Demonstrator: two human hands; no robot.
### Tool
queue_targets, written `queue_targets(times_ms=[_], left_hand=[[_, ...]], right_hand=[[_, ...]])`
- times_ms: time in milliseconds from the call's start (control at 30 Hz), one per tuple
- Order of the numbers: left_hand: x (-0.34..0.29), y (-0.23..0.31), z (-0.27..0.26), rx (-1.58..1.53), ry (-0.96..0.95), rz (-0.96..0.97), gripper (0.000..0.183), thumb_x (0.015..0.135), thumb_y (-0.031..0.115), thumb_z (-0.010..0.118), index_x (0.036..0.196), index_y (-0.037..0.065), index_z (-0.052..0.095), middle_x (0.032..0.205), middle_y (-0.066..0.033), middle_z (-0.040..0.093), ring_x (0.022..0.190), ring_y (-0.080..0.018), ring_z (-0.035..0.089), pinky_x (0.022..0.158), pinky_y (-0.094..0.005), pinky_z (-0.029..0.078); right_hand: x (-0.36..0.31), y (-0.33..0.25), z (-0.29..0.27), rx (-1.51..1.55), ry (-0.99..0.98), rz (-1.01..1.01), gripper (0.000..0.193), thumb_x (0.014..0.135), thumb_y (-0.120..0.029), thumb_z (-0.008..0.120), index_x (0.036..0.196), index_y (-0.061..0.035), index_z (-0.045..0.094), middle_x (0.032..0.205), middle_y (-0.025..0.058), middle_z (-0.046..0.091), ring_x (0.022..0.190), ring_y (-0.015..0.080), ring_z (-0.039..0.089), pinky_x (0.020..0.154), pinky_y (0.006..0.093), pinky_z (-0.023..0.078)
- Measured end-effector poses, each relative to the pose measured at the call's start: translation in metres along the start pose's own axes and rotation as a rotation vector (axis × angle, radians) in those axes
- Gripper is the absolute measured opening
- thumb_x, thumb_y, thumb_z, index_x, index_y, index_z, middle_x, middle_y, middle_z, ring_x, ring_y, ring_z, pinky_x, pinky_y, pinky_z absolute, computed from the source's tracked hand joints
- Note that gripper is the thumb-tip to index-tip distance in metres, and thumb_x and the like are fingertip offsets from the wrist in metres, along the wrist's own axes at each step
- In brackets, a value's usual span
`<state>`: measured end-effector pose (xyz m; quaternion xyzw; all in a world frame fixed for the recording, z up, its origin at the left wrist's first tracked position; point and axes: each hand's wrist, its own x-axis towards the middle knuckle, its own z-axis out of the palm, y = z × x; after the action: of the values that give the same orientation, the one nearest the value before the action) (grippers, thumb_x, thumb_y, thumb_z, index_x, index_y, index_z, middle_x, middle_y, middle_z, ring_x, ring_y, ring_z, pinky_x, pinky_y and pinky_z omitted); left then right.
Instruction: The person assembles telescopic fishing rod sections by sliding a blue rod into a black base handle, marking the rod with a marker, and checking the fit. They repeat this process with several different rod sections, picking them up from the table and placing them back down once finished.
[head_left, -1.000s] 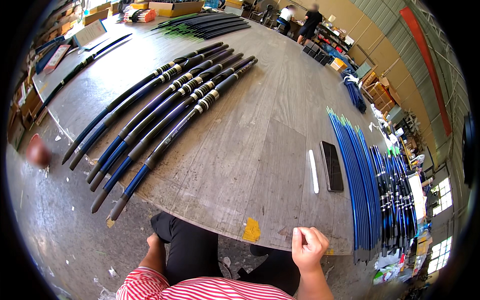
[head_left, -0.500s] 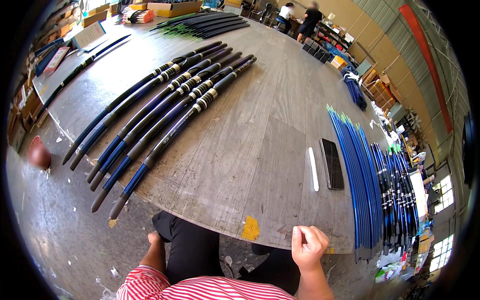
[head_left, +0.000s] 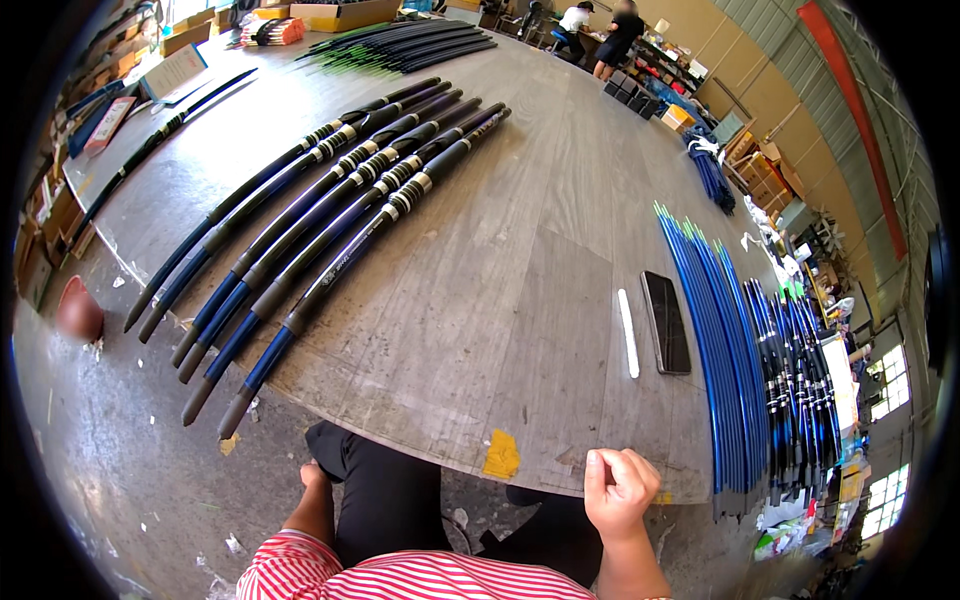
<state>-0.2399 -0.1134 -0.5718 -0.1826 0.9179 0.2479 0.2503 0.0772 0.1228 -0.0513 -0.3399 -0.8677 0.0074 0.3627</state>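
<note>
My right hand [head_left: 622,492] is closed in a loose fist at the table's near edge, with no object showing in it. My left hand [head_left: 314,476] rests low by my dark trouser leg, below the table edge; its fingers are mostly hidden. Several black and blue rods [head_left: 300,245], which look like fishing rods with silver-ringed grips, lie side by side on the left, their near ends jutting over the edge. Up the table from my right hand lie a white pen-like stick [head_left: 628,334] and a dark phone [head_left: 665,323].
Thin blue rods [head_left: 715,370] with green tips lie along the right, beside ringed rods [head_left: 798,390]. Dark rods [head_left: 410,45] are piled at the far end of the grey table [head_left: 480,300]. A reddish-brown vessel [head_left: 80,310] stands at left. Two people are in the background.
My two hands keep their places and the rods have not moved. Far off, the two people have shifted slightly.
</note>
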Motion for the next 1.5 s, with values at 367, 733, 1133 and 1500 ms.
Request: queue_targets(times_ms=[367, 733, 1133, 1500], left_hand=[[0.007, 0.001, 0.020, -0.311, -0.086, -0.264, 0.032, 0.082, 0.027, 0.060, 0.095, -0.002, 0.061, 0.093, -0.0199, 0.063, 0.081, -0.0330, 0.061, 0.071, -0.0388, 0.048], [-0.008, 0.050, 0.032, -0.451, -0.276, -0.162, 0.031, 0.083, 0.027, 0.059, 0.094, -0.002, 0.060, 0.092, -0.0192, 0.063, 0.079, -0.0327, 0.061, 0.070, -0.0386, 0.048], [-0.039, 0.085, 0.062, -0.325, -0.401, -0.048, 0.030, 0.083, 0.026, 0.059, 0.093, -0.002, 0.060, 0.090, -0.0185, 0.063, 0.077, -0.0325, 0.061, 0.068, -0.0384, 0.048], [-0.058, 0.101, 0.074, -0.268, -0.464, 0.004, 0.029, 0.083, 0.026, 0.058, 0.092, -0.002, 0.060, 0.088, -0.0178, 0.062, 0.076, -0.0323, 0.061, 0.067, -0.0382, 0.048]], right_hand=[[0.003, -0.004, -0.005, -0.019, 0.027, 0.003, 0.008, 0.070, -0.007, 0.066, 0.067, -0.0073, 0.059, 0.052, 0.0038, 0.050, 0.043, 0.0210, 0.049, 0.041, 0.0311, 0.036], [0.002, 0.005, -0.007, 0.019, 0.043, -0.016, 0.010, 0.070, -0.008, 0.068, 0.067, -0.0067, 0.058, 0.051, 0.0031, 0.049, 0.041, 0.0192, 0.049, 0.039, 0.0298, 0.037], [-0.003, 0.007, -0.015, 0.174, 0.053, -0.079, 0.013, 0.074, -0.012, 0.066, 0.068, -0.0075, 0.055, 0.056, 0.0023, 0.051, 0.047, 0.0189, 0.053, 0.043, 0.0292, 0.041], [-0.024, 0.088, -0.142, -0.352, 0.251, 0.050, 0.010, 0.075, -0.008, 0.065, 0.066, -0.0053, 0.062, 0.054, 0.0041, 0.056, 0.042, 0.0138, 0.052, 0.039, 0.0257, 0.039]])
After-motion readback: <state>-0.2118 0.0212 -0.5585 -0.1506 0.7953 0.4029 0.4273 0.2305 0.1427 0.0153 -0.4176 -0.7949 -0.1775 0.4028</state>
